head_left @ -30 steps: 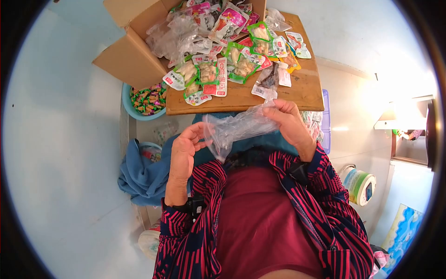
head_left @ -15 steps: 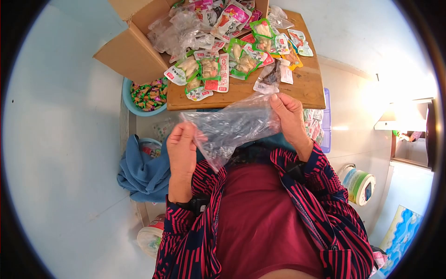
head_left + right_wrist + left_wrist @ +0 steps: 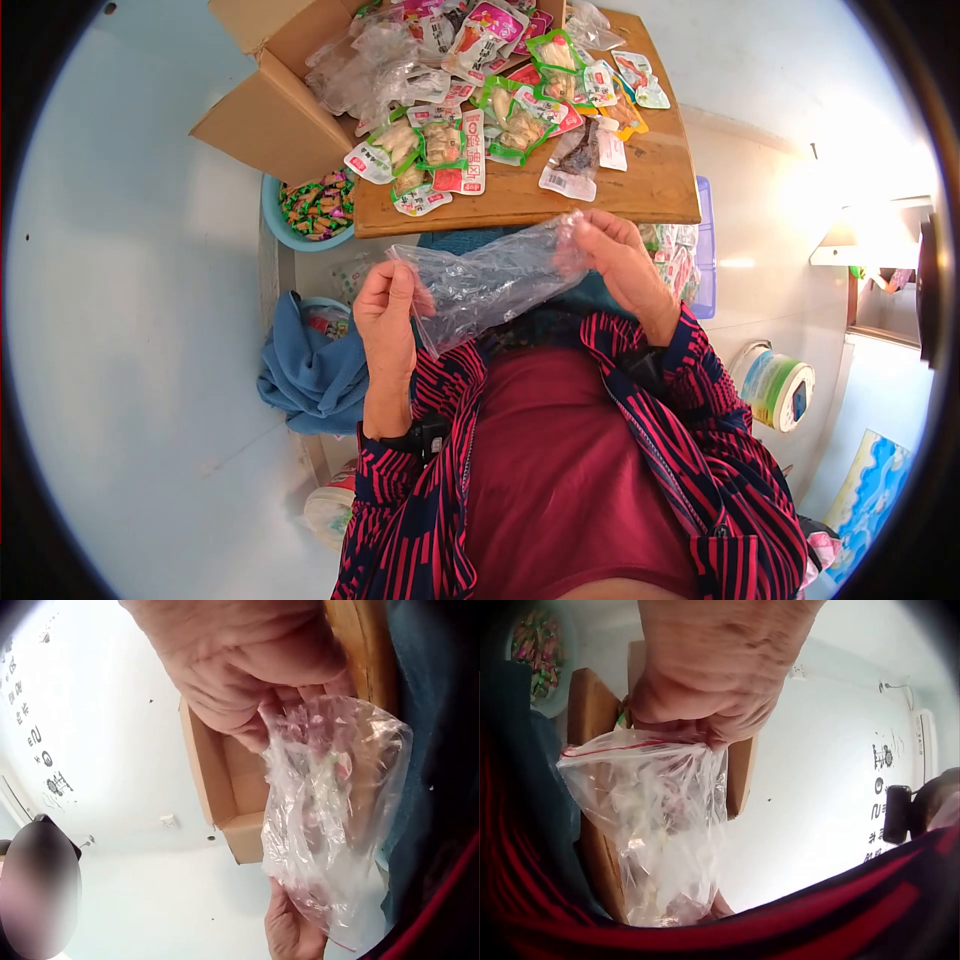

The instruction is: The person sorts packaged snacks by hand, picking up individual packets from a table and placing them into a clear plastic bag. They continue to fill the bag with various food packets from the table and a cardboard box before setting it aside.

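Between the two hands stretches a clear plastic zip bag [image 3: 490,280], crinkled and see-through, in front of the table's near edge. A red zip line [image 3: 622,748] runs along its end at the left hand in the left wrist view. My left hand [image 3: 387,310] pinches that end between thumb and fingers. At the other end, my right hand [image 3: 622,260] grips the bag, with its fingers partly seen through the film in the right wrist view. Nearest beyond the bag lies a clear pack of dark food [image 3: 577,165] on the wooden table [image 3: 640,195].
An open cardboard box [image 3: 280,120] with clear bags and snack packs stands on the table. Green-edged food packs [image 3: 520,130] lie before it. A blue basin [image 3: 275,225] of wrapped sweets sits left, a blue cloth [image 3: 310,370] below it. At right are a purple crate [image 3: 706,250] and a bucket [image 3: 775,385].
The left hand has gone from loosely spread fingers at the bag's end to pinching its edge. The bunched bag is now spread wider and flatter between both hands.
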The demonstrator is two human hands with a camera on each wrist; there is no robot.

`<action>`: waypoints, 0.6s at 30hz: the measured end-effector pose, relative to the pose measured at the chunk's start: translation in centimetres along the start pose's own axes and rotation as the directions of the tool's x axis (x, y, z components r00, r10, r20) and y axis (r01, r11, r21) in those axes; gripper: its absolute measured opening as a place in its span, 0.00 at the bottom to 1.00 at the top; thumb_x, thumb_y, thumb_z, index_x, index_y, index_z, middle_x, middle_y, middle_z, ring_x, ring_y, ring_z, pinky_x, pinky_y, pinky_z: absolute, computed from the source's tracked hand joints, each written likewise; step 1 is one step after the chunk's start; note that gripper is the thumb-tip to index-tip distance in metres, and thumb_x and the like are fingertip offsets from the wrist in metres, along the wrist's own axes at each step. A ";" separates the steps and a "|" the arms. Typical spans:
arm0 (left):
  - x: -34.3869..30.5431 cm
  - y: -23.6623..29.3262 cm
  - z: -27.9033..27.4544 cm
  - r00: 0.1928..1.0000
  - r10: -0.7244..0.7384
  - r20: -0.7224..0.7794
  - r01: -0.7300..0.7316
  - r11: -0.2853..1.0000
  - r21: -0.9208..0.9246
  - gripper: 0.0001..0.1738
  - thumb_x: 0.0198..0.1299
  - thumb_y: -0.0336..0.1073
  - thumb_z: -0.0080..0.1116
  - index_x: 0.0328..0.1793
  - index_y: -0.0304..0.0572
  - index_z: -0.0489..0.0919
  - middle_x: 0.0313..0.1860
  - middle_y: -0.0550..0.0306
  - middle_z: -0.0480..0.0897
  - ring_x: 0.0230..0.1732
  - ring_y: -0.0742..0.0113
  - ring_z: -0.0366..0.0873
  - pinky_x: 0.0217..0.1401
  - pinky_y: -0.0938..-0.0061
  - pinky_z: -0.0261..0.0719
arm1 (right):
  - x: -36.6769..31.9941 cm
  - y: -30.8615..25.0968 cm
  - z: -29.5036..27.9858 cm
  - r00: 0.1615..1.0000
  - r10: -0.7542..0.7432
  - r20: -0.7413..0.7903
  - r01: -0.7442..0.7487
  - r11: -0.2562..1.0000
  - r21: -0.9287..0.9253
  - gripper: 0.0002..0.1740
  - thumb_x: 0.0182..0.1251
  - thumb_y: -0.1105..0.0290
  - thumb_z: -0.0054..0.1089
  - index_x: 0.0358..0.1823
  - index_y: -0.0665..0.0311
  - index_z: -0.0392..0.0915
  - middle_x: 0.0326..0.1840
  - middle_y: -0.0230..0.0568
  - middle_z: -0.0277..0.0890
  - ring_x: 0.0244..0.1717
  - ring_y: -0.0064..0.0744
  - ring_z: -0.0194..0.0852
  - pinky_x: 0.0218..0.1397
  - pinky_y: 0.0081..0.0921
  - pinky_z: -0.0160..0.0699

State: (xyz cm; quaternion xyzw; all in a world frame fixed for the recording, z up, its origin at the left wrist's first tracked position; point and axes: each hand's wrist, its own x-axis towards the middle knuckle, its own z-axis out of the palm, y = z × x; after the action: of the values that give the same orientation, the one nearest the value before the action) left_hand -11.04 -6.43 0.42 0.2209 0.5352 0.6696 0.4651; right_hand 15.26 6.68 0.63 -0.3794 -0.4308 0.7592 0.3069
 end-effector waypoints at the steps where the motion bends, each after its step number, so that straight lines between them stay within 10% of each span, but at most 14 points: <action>1: -0.1 0.1 0.1 1.000 0.000 0.022 0.000 1.000 0.030 0.08 0.75 0.37 0.57 0.47 0.41 0.80 0.32 0.66 0.80 0.29 0.80 0.75 0.29 0.80 0.76 | 0.1 0.0 0.1 1.000 0.000 -0.001 0.000 1.000 0.003 0.17 0.79 0.58 0.56 0.49 0.66 0.81 0.39 0.32 0.82 0.38 0.21 0.82 0.39 0.21 0.80; 6: -0.3 0.5 -0.1 0.997 -0.049 0.059 0.042 0.992 0.118 0.08 0.75 0.37 0.57 0.46 0.41 0.81 0.31 0.67 0.79 0.26 0.82 0.72 0.27 0.83 0.72 | 0.6 0.6 0.6 0.966 -0.098 -0.238 0.108 0.994 0.029 0.13 0.78 0.62 0.57 0.41 0.65 0.82 0.18 0.26 0.72 0.14 0.16 0.65 0.19 0.16 0.64; 18: -1.5 -1.4 0.9 0.977 -0.205 0.056 0.209 0.974 -0.091 0.14 0.74 0.32 0.54 0.63 0.37 0.76 0.36 0.63 0.80 0.34 0.76 0.78 0.39 0.80 0.78 | 1.6 1.5 0.3 0.919 0.045 -0.392 0.062 0.965 0.256 0.16 0.80 0.57 0.54 0.41 0.62 0.82 0.12 0.24 0.65 0.08 0.17 0.55 0.12 0.20 0.53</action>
State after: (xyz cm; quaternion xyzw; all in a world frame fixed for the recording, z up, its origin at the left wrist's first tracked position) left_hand -9.10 -7.28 -0.29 0.1566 0.5116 0.6372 0.5548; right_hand 13.96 7.22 -1.10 -0.4784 -0.2570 0.7163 0.4382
